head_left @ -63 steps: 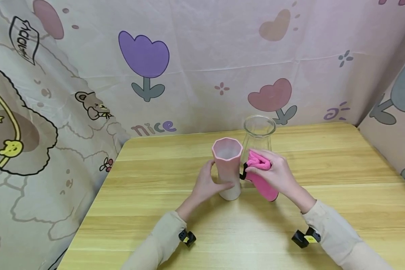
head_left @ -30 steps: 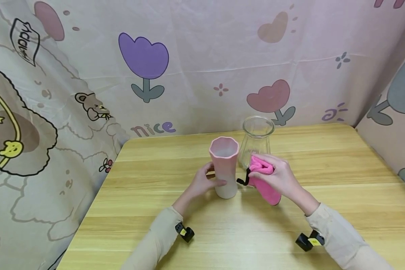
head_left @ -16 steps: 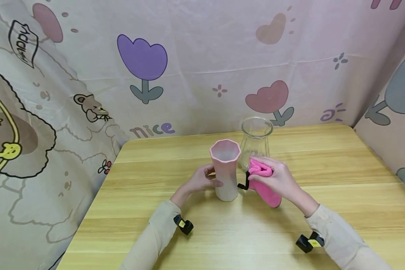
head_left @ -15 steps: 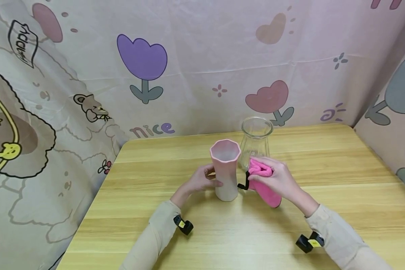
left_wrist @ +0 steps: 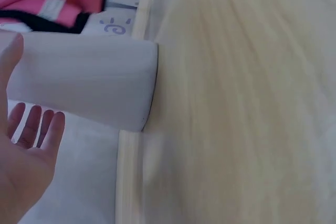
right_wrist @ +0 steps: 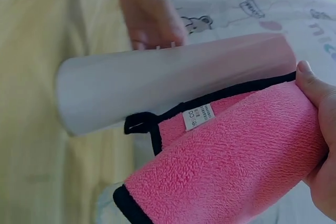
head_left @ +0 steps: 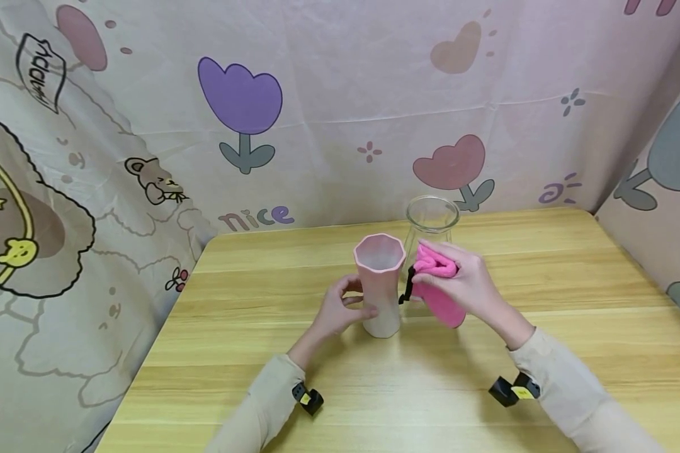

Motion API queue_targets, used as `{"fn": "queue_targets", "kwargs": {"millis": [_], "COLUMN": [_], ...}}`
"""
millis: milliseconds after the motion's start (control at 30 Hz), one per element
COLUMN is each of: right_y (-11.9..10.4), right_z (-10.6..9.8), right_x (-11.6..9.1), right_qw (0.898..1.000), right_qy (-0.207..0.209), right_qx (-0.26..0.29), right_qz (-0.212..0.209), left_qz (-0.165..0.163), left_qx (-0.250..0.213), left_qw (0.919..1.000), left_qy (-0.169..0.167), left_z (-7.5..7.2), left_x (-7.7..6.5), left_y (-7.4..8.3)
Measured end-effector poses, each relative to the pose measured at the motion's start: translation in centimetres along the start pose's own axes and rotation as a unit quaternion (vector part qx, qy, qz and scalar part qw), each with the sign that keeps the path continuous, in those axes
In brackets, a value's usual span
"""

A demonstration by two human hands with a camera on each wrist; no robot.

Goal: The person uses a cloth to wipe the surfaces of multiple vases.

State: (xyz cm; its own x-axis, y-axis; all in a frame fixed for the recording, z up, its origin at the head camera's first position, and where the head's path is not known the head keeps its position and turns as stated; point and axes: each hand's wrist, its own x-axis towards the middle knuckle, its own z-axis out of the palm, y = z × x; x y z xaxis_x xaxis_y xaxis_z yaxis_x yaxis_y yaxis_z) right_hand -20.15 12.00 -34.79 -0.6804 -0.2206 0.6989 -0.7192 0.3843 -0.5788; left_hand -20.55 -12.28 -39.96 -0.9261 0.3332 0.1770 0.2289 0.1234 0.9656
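A tall pink-and-white vase (head_left: 381, 289) with a scalloped rim stands upright on the wooden table. My left hand (head_left: 342, 305) holds it from the left, thumb across the front and fingers on the far side, partly hidden in the head view. To its right, my right hand (head_left: 470, 280) pinches a folded pink towel (head_left: 439, 302). In the right wrist view the towel (right_wrist: 226, 156) shows black edging, a loop and a white label, and hangs close beside the vase (right_wrist: 173, 77). Whether towel and vase touch is hard to tell.
Behind the towel stands a clear glass vase (head_left: 432, 217), its lower part hidden by the right hand and towel. The wooden table (head_left: 249, 314) meets a printed cloth backdrop (head_left: 340, 94) at the back. Another cloth (head_left: 34, 251) hangs along the left.
My right hand and the towel dipped slightly, then rose again and moved toward the vase's upper part. The left hand shifted a little on the vase, which stays nearly in place.
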Motion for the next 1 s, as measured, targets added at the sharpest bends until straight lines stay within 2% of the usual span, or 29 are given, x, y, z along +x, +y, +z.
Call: {"fn": "queue_targets", "kwargs": {"millis": [167, 300, 400, 767, 867, 1000], "right_y": [-0.7, -0.8, -0.7, 1.2, 2.0, 2.6], "right_z": [0.3, 0.6, 0.8, 2.6, 3.2, 3.9], "right_x": [1.0, 1.1, 1.0, -0.8, -1.5, -2.5], "right_qw": [1.0, 0.999, 0.998, 0.992, 0.99, 0.987], "right_qy": [-0.015, -0.029, -0.035, -0.068, -0.091, -0.123], "right_qx": [-0.022, -0.035, -0.022, 0.007, 0.001, -0.021], "right_qz": [-0.005, 0.021, 0.048, 0.105, 0.112, 0.099], "left_qz": [0.01, 0.008, 0.009, 0.013, 0.008, 0.006], "left_qx": [0.022, 0.027, 0.024, 0.02, 0.022, 0.02], "left_qw": [0.9996, 0.9994, 0.9994, 0.9994, 0.9994, 0.9993], "left_qy": [0.017, 0.02, 0.022, 0.026, 0.027, 0.03], "left_z": [0.4, 0.4, 0.4, 0.5, 0.5, 0.6], "left_x": [-0.2, -0.2, -0.3, -0.4, -0.5, -0.5], "left_y": [0.1, 0.1, 0.1, 0.4, 0.4, 0.3]}}
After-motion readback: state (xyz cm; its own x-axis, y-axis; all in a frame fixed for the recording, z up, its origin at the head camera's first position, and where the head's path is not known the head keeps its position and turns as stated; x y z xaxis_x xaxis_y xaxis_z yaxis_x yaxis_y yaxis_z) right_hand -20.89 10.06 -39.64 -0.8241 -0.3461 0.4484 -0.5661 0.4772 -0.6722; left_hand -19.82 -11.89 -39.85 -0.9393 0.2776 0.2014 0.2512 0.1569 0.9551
